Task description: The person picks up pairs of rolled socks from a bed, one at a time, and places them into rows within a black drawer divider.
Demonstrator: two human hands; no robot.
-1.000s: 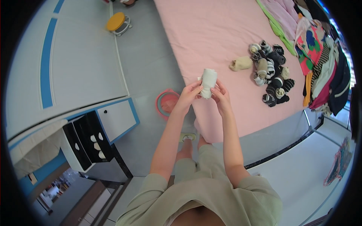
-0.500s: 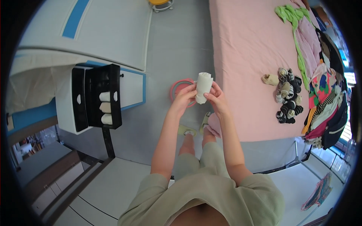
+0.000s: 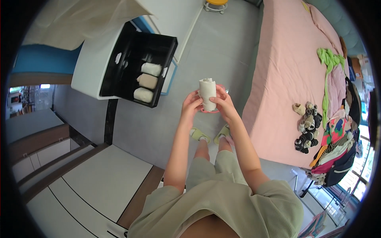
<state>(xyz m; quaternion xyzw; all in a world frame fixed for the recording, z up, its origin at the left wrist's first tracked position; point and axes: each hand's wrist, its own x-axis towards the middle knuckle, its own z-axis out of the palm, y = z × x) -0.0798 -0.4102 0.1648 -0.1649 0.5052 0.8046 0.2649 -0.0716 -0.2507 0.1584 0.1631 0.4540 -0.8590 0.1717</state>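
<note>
A white cloth roll [image 3: 207, 93] stands upright between my two hands, in front of my body. My left hand [image 3: 192, 104] holds it from the left, with the thumb pressed to its side. From the right, my right hand [image 3: 224, 105] grips it the same way, fingers partly hidden behind. To the left, a black drawer [image 3: 156, 89] is pulled out of a white cabinet. Inside it lie a white roll [image 3: 151, 68], a beige roll [image 3: 147, 81] and another white roll [image 3: 143, 95] in a row.
A bed with a pink sheet [image 3: 274, 91] runs along the right. Balled socks [image 3: 308, 125] and a heap of clothes [image 3: 337, 139] lie on it. Behind my hands, a pink basin [image 3: 223, 89] sits on the grey floor. A yellow-topped stool [image 3: 216, 4] stands farther off.
My view has turned and moved toward the cabinet, so the drawer appears nearer and the bed farther right. Both hands still hold the white roll.
</note>
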